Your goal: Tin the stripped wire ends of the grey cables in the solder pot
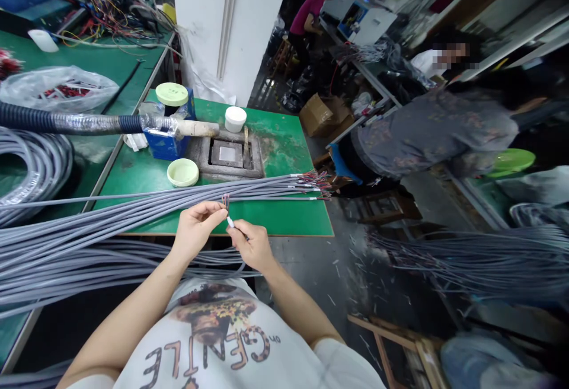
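Observation:
Close to my body, over the front edge of the green table, both hands work on one grey cable end (230,222). A white band wraps it, and thin coloured wires (226,200) fan out above. My left hand (199,226) pinches around the wires with thumb and forefinger. Just below the white band, the fingers of my right hand (252,244) are closed on the cable. Behind them a bundle of grey cables (249,188) lies across the table, its stripped coloured ends (317,182) pointing right. More grey cables (133,264) hang lower, partly hidden by my forearms.
A solder pot (227,153) is set in the green table (288,140), a flat tool (246,147) leaning on it. Around it stand a white tub (235,118), a pale green dish (182,172), a blue box (166,144) and a hose nozzle (198,128). Co-workers (435,128) sit at right.

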A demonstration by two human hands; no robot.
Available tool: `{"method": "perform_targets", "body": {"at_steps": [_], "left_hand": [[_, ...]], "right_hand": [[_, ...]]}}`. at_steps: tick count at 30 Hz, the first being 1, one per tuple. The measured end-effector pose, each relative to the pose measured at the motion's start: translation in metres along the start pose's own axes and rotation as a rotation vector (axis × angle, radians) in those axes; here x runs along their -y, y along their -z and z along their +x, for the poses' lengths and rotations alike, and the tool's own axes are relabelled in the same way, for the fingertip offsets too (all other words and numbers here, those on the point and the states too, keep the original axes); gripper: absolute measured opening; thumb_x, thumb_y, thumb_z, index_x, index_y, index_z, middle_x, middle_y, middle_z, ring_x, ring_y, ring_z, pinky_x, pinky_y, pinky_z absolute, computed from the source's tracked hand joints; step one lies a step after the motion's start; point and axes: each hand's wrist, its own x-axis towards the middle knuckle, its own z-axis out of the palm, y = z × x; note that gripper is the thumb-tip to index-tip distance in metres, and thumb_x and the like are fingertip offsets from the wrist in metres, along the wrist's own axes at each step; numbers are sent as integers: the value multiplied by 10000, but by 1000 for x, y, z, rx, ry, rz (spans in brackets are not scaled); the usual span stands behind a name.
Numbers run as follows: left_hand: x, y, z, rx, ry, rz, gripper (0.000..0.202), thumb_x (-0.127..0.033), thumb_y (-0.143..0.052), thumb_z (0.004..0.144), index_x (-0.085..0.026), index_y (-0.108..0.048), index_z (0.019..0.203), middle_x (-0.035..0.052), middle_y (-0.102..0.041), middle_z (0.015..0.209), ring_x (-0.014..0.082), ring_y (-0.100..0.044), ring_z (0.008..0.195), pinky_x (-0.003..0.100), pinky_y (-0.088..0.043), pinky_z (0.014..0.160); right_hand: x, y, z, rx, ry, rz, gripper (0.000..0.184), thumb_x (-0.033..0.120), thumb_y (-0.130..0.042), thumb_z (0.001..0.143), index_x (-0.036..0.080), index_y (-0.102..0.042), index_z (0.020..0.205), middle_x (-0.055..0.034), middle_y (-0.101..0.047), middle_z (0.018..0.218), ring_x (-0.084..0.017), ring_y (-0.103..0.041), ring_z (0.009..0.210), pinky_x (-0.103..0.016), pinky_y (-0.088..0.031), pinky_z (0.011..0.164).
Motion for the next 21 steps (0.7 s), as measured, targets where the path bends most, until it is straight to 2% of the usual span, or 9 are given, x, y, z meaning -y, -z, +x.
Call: {"method": "perform_targets", "body": {"at_steps": [2,4,7,10,12,16,21], "left_hand": [[0,1,1,0,-83,95,145,-306,-762,671,-176,-703,699,15,-671,717,131,-565,658,261,-463,679],[-1,1,-1,-34,-222,213,94,-280,-730,707,-192,-699,697,11,-660,703,136,-541,653,272,-445,679],[-3,-2,-7,-75,-452,357,35,-221,-687,736,-223,-698,703,9,-652,670,157,-528,673,297,-430,710],[-2,-7,-14,-42,-536,403,62,-204,-686,720,-241,-685,671,9,-648,633,170,-533,655,314,-431,709],[0,-10,-17,-19,-520,390,76,-205,-692,704,-240,-670,640,7,-635,608,165,-535,628,308,-432,688],[5,-13,-19,-50,-403,268,106,-215,-715,676,-215,-635,606,-9,-584,577,138,-522,594,276,-424,648],[9,-15,-16,-38,-129,-60,163,-302,-710,710,-181,-605,679,-14,-606,591,120,-555,561,257,-457,611]], "right_hand": [[1,0,1,3,-32,23,308,363,-486,907,192,-557,662,25,-532,540,-88,-487,490,-227,-380,537],[2,0,3,31,-114,148,297,392,-513,885,186,-570,678,31,-535,530,-81,-491,453,-216,-378,489],[1,-2,7,114,-275,510,307,475,-570,831,172,-615,816,51,-541,498,-68,-456,350,-194,-333,375],[-2,-4,13,138,-342,823,422,542,-615,779,152,-637,940,72,-524,450,-57,-401,291,-183,-294,323],[-2,-6,17,113,-337,904,426,523,-646,761,143,-660,953,84,-490,414,-47,-369,286,-176,-279,322],[2,-9,23,15,-296,877,318,434,-666,761,146,-703,890,92,-428,363,-42,-329,297,-183,-273,347],[2,-14,26,-168,-220,724,219,383,-670,751,170,-715,778,41,-530,478,-70,-451,401,-210,-378,418]]}}
